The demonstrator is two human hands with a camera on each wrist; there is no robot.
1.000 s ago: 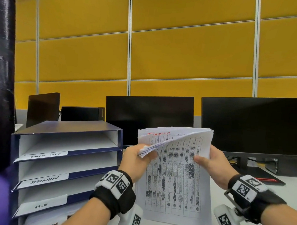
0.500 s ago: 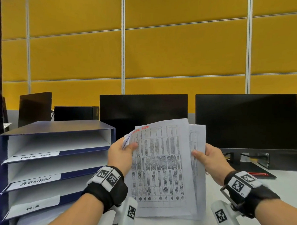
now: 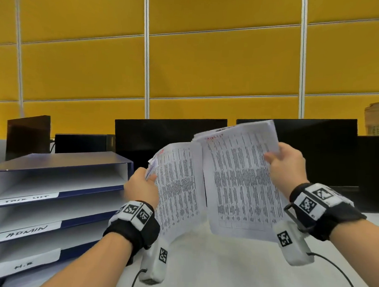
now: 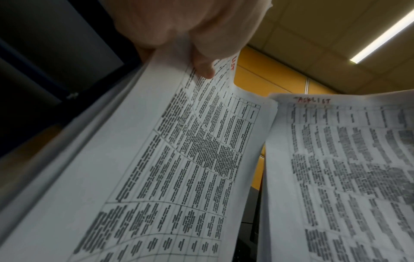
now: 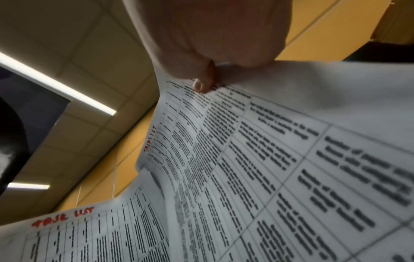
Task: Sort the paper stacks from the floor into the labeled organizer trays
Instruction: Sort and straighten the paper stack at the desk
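Two bundles of printed table sheets with red "TASK LIST" writing hang in the air above the desk. My left hand (image 3: 141,185) pinches the left bundle (image 3: 178,186) at its upper left edge; my left hand (image 4: 197,44) shows its thumb on the left bundle (image 4: 170,168). My right hand (image 3: 286,167) grips the right bundle (image 3: 241,182) near its top right corner, held higher; my right hand (image 5: 201,53) shows its thumb on the right bundle (image 5: 280,168). The blue organizer (image 3: 59,159) stands at left, its trays labelled with handwritten tags, among them ADMIN (image 3: 26,231).
Black monitors (image 3: 169,133) line the back of the white desk (image 3: 233,271), in front of a yellow panelled wall. A tan box (image 3: 378,121) sits at far right. Cables trail from the wrist cameras over the desk.
The single stack I held with both hands has been split into two bundles. My right hand has carried its bundle up and to the right, away from the left one.
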